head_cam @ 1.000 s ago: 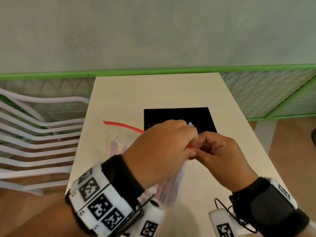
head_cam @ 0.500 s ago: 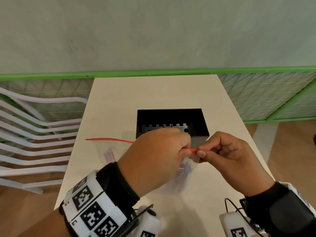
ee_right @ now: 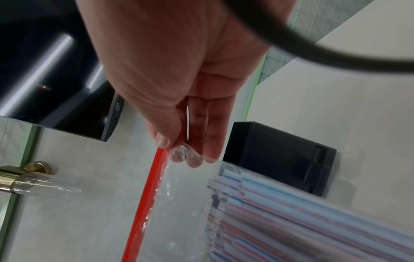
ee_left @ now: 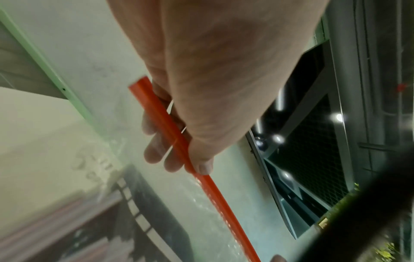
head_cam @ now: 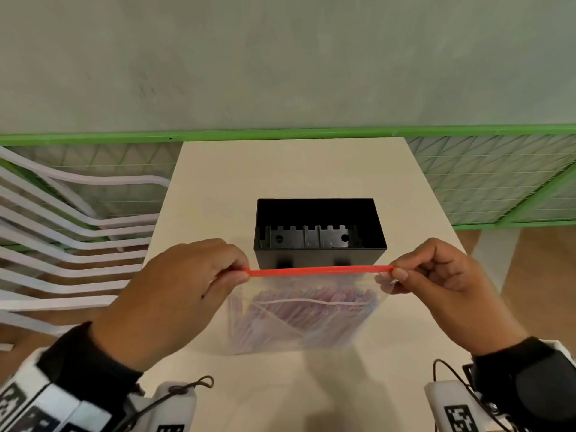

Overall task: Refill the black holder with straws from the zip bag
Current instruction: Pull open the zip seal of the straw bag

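A clear zip bag (head_cam: pixel 299 319) with a red zip strip (head_cam: pixel 318 271) hangs upright over the table, full of striped straws (head_cam: pixel 299 307). My left hand (head_cam: pixel 187 285) pinches the strip's left end and my right hand (head_cam: pixel 436 275) pinches its right end, stretching it level. The strip runs between thumb and fingers in the left wrist view (ee_left: pixel 170 127) and the right wrist view (ee_right: pixel 154 177), where the straws (ee_right: pixel 291 212) show through the plastic. The black holder (head_cam: pixel 318 232) stands just behind the bag, open on top, no straws visible inside.
The cream table (head_cam: pixel 293 169) ends at a green rail (head_cam: pixel 280 132) and grey wall. A white slatted chair (head_cam: pixel 62 244) stands at the left. Green mesh fencing (head_cam: pixel 498 182) lies to the right.
My hands have slid apart along the red strip, from pinching together near the middle to its two ends. The bag has swung from lying left to hanging square before the holder.
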### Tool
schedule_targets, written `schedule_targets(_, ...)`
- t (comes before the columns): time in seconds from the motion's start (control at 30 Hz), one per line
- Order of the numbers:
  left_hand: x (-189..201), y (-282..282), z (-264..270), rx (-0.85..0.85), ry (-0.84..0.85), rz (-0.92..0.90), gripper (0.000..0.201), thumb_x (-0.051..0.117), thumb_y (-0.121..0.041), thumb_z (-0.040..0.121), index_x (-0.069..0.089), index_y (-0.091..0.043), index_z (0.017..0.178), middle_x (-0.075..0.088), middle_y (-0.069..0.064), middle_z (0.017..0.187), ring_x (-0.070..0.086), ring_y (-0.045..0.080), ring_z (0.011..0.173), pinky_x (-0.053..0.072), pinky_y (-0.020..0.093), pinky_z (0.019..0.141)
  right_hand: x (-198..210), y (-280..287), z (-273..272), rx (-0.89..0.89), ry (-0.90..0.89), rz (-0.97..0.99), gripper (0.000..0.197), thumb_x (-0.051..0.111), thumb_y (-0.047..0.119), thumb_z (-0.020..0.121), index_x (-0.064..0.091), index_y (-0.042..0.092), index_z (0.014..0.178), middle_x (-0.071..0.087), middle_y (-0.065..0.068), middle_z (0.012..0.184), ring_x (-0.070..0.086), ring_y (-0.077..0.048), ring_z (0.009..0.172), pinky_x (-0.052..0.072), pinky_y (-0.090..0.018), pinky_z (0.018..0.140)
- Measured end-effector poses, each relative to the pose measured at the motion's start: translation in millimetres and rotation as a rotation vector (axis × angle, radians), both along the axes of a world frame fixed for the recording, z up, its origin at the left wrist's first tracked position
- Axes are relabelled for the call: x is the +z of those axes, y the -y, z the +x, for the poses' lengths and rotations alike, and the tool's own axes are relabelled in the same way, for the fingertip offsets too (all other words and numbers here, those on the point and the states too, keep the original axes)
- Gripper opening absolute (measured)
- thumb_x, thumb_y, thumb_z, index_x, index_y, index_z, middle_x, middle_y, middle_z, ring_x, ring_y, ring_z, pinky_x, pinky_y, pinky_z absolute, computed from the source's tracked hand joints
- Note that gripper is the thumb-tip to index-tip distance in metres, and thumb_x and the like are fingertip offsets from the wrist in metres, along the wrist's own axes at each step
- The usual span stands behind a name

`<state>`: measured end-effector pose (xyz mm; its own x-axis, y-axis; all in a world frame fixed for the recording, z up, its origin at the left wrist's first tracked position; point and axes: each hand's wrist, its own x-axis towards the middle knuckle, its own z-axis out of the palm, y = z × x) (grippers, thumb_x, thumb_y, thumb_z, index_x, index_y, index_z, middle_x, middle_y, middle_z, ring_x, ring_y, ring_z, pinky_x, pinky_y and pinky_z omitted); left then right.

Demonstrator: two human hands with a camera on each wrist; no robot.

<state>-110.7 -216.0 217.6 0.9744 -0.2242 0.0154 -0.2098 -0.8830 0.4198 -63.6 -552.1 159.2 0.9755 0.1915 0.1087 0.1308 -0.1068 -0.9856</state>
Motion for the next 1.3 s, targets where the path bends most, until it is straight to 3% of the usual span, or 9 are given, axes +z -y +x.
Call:
schedule_targets(0.23,-1.6,-14.7,-10.5,0.086,-0.020,-0.026,0.012,0.052,-0.044,0.093,0.062,-0.038,0.091,0.066,-0.017,0.081,0.062,0.007,0.074,0.052,0.034,0.062,-1.0,-0.4,1.8,-0.011,0.033,-0.004,0.032,0.082,0.049,0.076,0.070,0.020,0.084,0.077,-0.019,0.085,0.075,-0.039,0.081,0.064,-0.050,0.080)
schedule_targets(0.37,-11.1,-12.0,-8.7,0.099,-0.027,-0.098,0.007,0.053,-0.038,0.095,0.060,-0.039,0.095,0.067,-0.014,0.081,0.062,0.011,0.077,0.052,0.033,0.064,-7.4,-9.3,-3.3,0.047,0.035,-0.015,0.040,0.083,0.046,0.076,0.065,0.033,0.110,0.075,-0.010,0.109,0.072,-0.035,0.102,0.058,-0.046,0.092)
schedule_targets(0.43,-16.8,-12.6,-8.5,0.104,-0.012,-0.156,0.017,0.051,-0.033,0.099,0.059,-0.043,0.111,0.067,-0.018,0.087,0.062,0.007,0.085,0.051,0.025,0.068,-9.6,-17.5,-6.1,0.045,0.086,-0.118,0.041,0.079,0.034,0.082,0.064,0.040,0.120,0.073,-0.004,0.113,0.072,-0.030,0.104,0.059,-0.049,0.090)
schedule_targets(0.57,-27.6,-11.4,-11.5,-0.039,-0.017,-0.112,0.047,0.051,-0.014,0.099,0.057,-0.048,0.130,0.053,-0.021,0.101,0.055,0.000,0.093,0.042,0.009,0.073,-8.1,-30.4,-3.8,0.133,0.402,-0.482,0.049,0.068,-0.005,0.091,0.072,0.038,0.112,0.061,0.006,0.106,0.065,-0.018,0.099,0.056,-0.028,0.079)
schedule_targets(0.87,-32.3,-9.3,-18.2,-0.156,0.022,0.084,0.085,0.057,0.011,0.081,0.047,-0.052,0.137,0.053,-0.011,0.119,0.055,0.010,0.093,0.052,0.024,0.067,0.8,-46.4,1.1,0.085,0.334,-0.734,0.024,0.075,0.003,0.086,0.077,0.027,0.091,0.059,0.011,0.092,0.065,-0.010,0.084,0.053,-0.022,0.066)
schedule_targets(0.97,-35.3,-8.6,-17.3,-0.120,0.018,0.032,0.058,0.053,-0.013,0.094,0.043,-0.054,0.134,0.051,-0.019,0.110,0.052,0.008,0.097,0.052,0.028,0.073,7.4,-54.4,-4.5,0.053,0.229,-0.684,0.011,0.069,0.028,0.091,0.079,0.027,0.086,0.061,0.012,0.091,0.065,-0.009,0.086,0.050,-0.019,0.066)
schedule_targets(1.03,-35.3,-6.2,-16.3,-0.064,0.011,0.022,0.024,0.039,-0.040,0.100,0.057,-0.046,0.115,0.050,-0.022,0.102,0.050,0.008,0.096,0.050,0.029,0.074,10.7,-60.6,-8.5,0.025,0.164,-0.671,0.031,0.060,0.045,0.090,0.073,0.025,0.071,0.061,0.009,0.087,0.064,-0.010,0.083,0.045,-0.017,0.068)
schedule_targets(1.17,-40.4,-0.1,-12.1,0.044,0.016,0.148,0.063,0.015,-0.063,0.096,0.065,-0.030,0.075,0.054,-0.014,0.081,0.047,0.009,0.080,0.047,0.029,0.072,12.0,-71.4,-11.3,-0.068,0.226,-0.801,0.051,0.065,0.040,0.092,0.053,0.017,0.048,0.053,0.003,0.070,0.055,-0.012,0.059,0.036,-0.018,0.059)
schedule_targets(1.3,-44.8,7.5,-14.6,0.124,0.025,0.312,0.062,0.021,-0.062,0.094,0.066,-0.028,0.069,0.055,-0.011,0.069,0.048,0.013,0.072,0.050,0.034,0.066,18.0,-78.3,-13.2,-0.016,0.172,-0.898,0.014,0.073,0.018,0.088,0.078,0.016,0.074,0.057,0.002,0.083,0.062,-0.016,0.066,0.042,-0.017,0.061)
